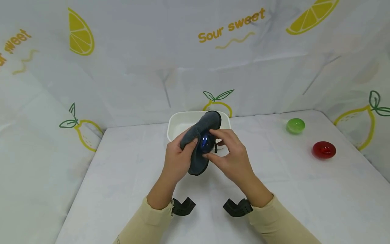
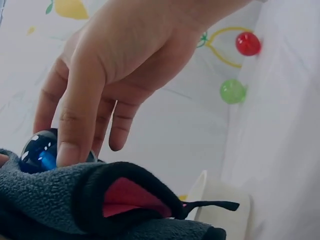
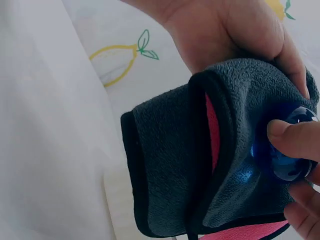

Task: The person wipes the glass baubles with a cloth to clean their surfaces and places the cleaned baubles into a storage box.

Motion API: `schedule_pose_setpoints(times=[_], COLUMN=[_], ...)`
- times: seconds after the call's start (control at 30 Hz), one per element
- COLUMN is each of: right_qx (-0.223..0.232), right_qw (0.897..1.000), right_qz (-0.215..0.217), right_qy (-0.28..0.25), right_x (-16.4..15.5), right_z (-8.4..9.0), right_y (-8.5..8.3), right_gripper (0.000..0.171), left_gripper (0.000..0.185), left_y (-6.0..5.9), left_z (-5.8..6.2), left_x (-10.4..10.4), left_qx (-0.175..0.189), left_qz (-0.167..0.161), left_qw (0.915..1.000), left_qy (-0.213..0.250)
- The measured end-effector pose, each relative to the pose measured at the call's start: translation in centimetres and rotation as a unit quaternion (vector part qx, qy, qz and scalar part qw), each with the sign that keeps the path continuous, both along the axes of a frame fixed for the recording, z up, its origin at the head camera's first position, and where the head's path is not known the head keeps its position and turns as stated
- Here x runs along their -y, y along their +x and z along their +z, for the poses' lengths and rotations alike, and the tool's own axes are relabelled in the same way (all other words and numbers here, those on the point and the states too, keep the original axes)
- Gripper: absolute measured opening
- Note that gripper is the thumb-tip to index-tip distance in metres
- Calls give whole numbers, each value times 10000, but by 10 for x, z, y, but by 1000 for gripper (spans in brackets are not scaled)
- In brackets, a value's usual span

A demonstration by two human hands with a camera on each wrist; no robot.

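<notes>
left hand (image 1: 179,154) grips a folded grey cloth (image 1: 199,165), thumb curled over the near side, fingers tucked behind it. right hand (image 1: 233,152) pinches a shiny blue ball (image 1: 207,142) between thumb and a finger; its other fingers sit off the ball, spread a bit in the left wrist view. ball is pressed up against the cloth, in a fold of it, between the two hands. it's held above the table (image 1: 134,176), roughly mid-table left to right. cloth has black edging, a pink inner side (image 2: 131,197) showing through the fold, and a thin black strap (image 2: 215,204) sticking out at one end. can't tell exactly where the left fingertips land, the cloth covers them. white tub (image 1: 179,122) sits on the table beyond the hands, near the back edge; cloth and right hand block part of it in the head view. two more balls on the right side of the table, well apart from the hands: green ball (image 1: 295,125) farther back, red ball (image 1: 324,150) nearer and further right. lemon-print sheet (image 1: 128,44) hangs behind. sleeves (image 1: 143,222) are beige, a black bracket (image 1: 183,207) at each wrist.
</notes>
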State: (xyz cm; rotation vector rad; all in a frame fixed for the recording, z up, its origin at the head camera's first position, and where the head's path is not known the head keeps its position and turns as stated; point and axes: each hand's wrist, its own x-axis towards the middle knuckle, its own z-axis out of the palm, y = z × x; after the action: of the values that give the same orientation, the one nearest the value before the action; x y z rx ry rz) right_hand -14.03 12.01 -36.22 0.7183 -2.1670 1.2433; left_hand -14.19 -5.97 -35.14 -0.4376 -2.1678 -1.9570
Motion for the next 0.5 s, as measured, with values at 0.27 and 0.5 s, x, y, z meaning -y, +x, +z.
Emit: schedule_pose_setpoints(times=[0.27, 0.5], right_qx=[365, 1020], right_qw=[9977, 9873], right_qz=[-109, 10], right_qy=[-555, -1217], right_x=[3, 10], right_z=[-1, -3], right_y=[-1, 2], right_gripper=[59, 59], left_gripper=[41, 44], left_y=[1, 2], left_z=[1, -1], left_x=[-5, -7], left_qx=[-333, -588], left_qz=[99, 85], left_qw=[9993, 9981], left_qy=[134, -173])
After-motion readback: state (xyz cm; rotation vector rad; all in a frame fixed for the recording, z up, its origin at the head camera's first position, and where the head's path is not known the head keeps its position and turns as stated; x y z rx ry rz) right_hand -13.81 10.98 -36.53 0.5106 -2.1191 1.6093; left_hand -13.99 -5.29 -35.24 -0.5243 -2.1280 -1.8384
